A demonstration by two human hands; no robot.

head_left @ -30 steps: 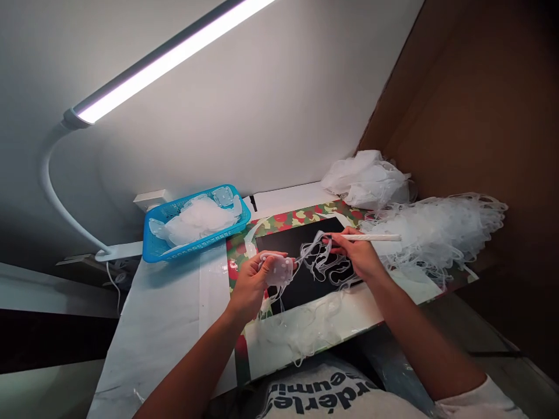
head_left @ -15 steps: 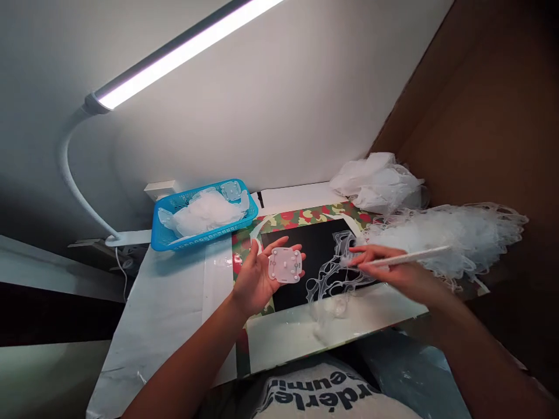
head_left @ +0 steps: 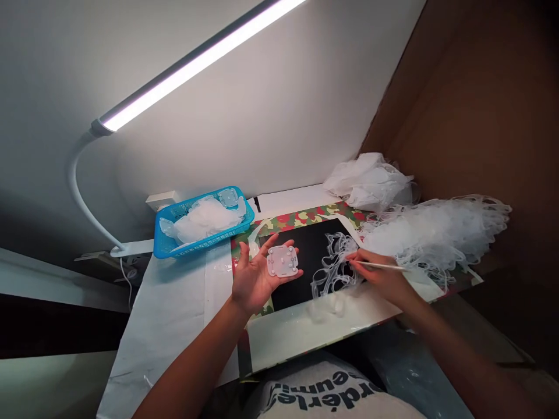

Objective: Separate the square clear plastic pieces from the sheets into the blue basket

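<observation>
Here, left grip (head_left: 254, 281), spread flat, bears a plate (head_left: 282, 261); right grip (head_left: 384, 280) pinches a white stick (head_left: 388, 267); shirt (head_left: 323, 396) reads "eumin".

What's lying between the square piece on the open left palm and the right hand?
The head view shows bare black mat first, then tangled translucent strips on it.

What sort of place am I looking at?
Probably a small workbench for handwork: a lit strip lamp by the table, a blue basket of translucent pieces and a heap of white loops.

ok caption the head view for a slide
Left grip, palm up, bearing a translucent studded plate; right grip holding a slender white stick.
</observation>
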